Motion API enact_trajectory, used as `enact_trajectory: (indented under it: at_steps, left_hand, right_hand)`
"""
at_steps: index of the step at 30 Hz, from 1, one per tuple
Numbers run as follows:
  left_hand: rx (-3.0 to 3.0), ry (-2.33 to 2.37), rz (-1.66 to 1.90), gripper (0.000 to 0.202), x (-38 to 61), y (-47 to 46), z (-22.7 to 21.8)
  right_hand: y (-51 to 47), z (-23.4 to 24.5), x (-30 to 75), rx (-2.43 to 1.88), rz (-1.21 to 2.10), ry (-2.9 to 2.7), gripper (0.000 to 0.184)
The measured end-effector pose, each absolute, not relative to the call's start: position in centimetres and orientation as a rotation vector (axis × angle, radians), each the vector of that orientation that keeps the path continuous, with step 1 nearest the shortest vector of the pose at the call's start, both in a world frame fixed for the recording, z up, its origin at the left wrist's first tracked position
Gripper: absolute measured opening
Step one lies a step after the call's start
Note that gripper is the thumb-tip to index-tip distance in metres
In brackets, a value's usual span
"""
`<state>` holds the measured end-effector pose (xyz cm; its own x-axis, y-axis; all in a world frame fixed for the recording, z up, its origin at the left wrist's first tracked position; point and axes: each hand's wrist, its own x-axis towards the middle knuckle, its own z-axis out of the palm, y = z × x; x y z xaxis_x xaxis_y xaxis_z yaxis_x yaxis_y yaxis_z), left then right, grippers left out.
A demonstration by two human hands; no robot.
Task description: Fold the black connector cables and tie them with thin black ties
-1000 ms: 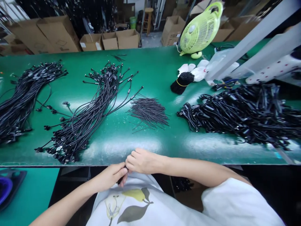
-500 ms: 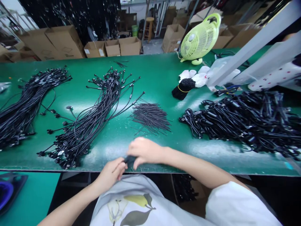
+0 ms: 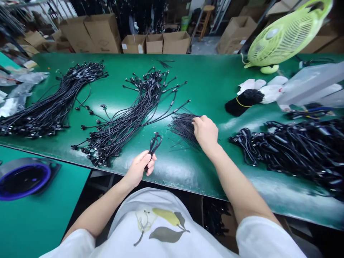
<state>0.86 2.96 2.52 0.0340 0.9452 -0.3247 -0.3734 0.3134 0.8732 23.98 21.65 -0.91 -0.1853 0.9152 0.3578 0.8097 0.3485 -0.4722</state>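
Holding: L hand (image 3: 139,168) clenched round small looped black cable (image 3: 153,146), loop poking up past the thumb, over the front part of the bench, lower mid-frame.

Touching: R hand (image 3: 205,133) curled, fingertips (image 3: 195,122) on right side of pile of short black wires (image 3: 183,129), mid-frame; can't tell if it's pinching any.

Bench: green bench top (image 3: 204,75) fills the middle of frame, front edge slanting down to the right.

Cables: long black cable bundle (image 3: 55,111) at left, 2nd bundle (image 3: 131,114) just left of the wires, big tangled cable heap (image 3: 290,150) at right.

Upper right: black bundle w/ yellow band (image 3: 243,102) beside white pieces (image 3: 270,93), clear plastic bag (image 3: 309,84) next to them, lime green fan (image 3: 285,37) behind.

Lower left: round dark thing w/ blue rim (image 3: 25,178) on lower teal bench (image 3: 34,224).

Bottom: white tee w/ pear print (image 3: 158,222).

Back: cardboard boxes (image 3: 156,43), wooden stool (image 3: 204,18).
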Motion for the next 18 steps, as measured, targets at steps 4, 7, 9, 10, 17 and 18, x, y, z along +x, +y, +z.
enact_trajectory:
  at_steps: [4, 7, 9, 10, 17, 18]
  left_hand:
    - [0.68, 1.017, 1.131, 0.053, 1.4, 3.2, 2.2]
    - [0.676, 0.987, 1.122, 0.067, 1.7, 3.3, 1.9]
    - [0.696, 1.008, 1.128, 0.065, 1.6, 3.2, 1.7]
    - [0.728, 1.033, 1.13, 0.062, 1.5, 3.0, 1.6]
    - [1.18, 1.41, 1.045, 0.051, 0.5, 2.9, 0.6]
    - [1.169, 1.409, 0.991, 0.049, 0.2, 3.0, 0.7]
  right_hand:
    - [14.9, 0.2, 21.5, -1.267, 0.755, -2.02, 0.017]
    - [10.3, 0.2, 18.6, -0.996, 1.204, -2.026, 0.019]
    - [8.4, 0.3, 17.3, -0.919, 1.15, -2.035, 0.019]
    - [7.9, 0.4, 16.9, -0.892, 1.038, -2.066, 0.018]
    - [9.1, 1.7, 17.2, -0.323, -0.334, -2.498, 0.024]
    - [9.6, 2.1, 17.2, -0.166, -0.434, -2.514, 0.024]
